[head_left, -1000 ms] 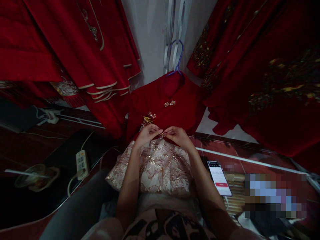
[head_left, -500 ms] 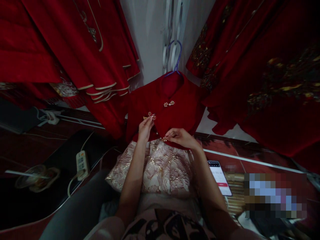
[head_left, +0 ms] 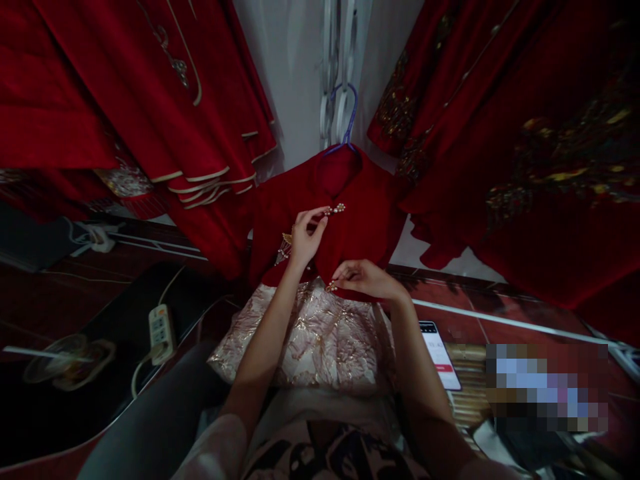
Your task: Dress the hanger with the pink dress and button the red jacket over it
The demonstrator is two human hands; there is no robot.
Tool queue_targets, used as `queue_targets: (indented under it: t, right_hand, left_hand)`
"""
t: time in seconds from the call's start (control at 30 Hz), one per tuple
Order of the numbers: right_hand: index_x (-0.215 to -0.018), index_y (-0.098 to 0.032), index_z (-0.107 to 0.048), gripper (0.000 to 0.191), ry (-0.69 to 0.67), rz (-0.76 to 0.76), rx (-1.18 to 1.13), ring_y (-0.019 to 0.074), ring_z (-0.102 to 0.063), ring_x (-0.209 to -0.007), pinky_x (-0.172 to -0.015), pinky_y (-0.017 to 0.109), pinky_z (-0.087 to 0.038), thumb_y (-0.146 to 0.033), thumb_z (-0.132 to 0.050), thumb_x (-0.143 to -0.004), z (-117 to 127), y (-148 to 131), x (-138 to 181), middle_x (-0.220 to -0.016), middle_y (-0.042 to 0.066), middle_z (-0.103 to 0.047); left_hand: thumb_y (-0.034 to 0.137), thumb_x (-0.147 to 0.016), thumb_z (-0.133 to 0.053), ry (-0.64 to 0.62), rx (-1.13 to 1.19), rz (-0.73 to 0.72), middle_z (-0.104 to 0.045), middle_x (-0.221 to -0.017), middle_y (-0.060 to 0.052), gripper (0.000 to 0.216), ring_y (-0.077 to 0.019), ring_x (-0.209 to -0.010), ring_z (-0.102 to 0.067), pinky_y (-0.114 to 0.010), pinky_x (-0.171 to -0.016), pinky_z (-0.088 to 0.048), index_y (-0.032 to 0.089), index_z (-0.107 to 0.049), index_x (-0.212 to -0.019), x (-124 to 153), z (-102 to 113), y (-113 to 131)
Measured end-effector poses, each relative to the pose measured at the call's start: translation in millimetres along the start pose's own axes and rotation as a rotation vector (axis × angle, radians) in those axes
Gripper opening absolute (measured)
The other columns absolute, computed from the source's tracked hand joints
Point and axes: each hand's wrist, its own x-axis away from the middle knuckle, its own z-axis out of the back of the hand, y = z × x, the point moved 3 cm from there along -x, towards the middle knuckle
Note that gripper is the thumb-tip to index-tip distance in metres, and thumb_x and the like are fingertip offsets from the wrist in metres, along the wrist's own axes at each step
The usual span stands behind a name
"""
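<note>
A small red jacket (head_left: 370,220) hangs from a blue hanger (head_left: 345,120) in front of me, over a pale gold-patterned skirt (head_left: 320,340). My left hand (head_left: 306,237) is raised on the jacket's chest, its finger and thumb stretched toward the top pearl clasp (head_left: 337,209). A gold fan brooch (head_left: 286,240) peeks out just left of that hand. My right hand (head_left: 363,278) is lower, at the jacket's hem, with its fingers pinched on a small pearl clasp (head_left: 331,287).
Red embroidered garments hang at the left (head_left: 125,100) and right (head_left: 525,147). A white power strip (head_left: 160,325) and a plastic cup with a straw (head_left: 65,360) lie at the left. A lit phone (head_left: 440,347) lies at my right on the dark red floor.
My left hand has left the lower clasp and climbed up the jacket to the top clasp. My right hand has stayed at the hem, holding the lower clasp.
</note>
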Motion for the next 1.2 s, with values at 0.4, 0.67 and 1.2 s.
queue_targets:
  t: [0.4, 0.67, 1.2]
  right_hand:
    - [-0.088, -0.017, -0.066, 0.023, 0.105, 0.015, 0.040, 0.0129, -0.063, -0.073, -0.073, 0.029, -0.053, -0.039, -0.063, -0.081, 11.9, -11.5, 8.0, -0.082, 0.004, -0.069]
    - [-0.099, -0.020, -0.061, 0.032, 0.803, 0.231, 0.012, 0.0182, -0.062, -0.101, -0.092, 0.033, -0.051, -0.048, -0.058, -0.084, 25.4, -36.0, -17.9, -0.110, 0.010, -0.064]
    - [-0.144, -0.004, -0.026, 0.080, 1.085, 0.118, 0.710, 0.0319, -0.032, -0.137, -0.111, 0.050, -0.027, -0.065, -0.024, -0.092, 88.4, -45.4, -54.2, -0.144, 0.027, -0.036]
  left_hand:
    - [0.026, -0.086, -0.055, -0.137, -0.490, -0.296, -0.059, -0.110, -0.012, 0.015, -0.0311, -0.117, -0.046, -0.053, -0.112, -0.017, 0.019, -0.064, -0.095, -25.9, -21.7, 24.7]
    - [0.030, -0.088, -0.052, -0.121, -0.391, -0.273, -0.066, -0.090, -0.005, 0.018, -0.0243, -0.103, -0.056, -0.047, -0.116, -0.007, 0.023, -0.066, -0.096, -32.9, -13.8, 29.4]
    - [0.022, -0.079, -0.059, 0.268, -0.824, -0.147, -0.049, -0.128, -0.018, 0.039, -0.0398, -0.128, -0.036, -0.058, -0.105, -0.019, 0.017, -0.056, -0.118, -77.2, 72.5, 57.3]
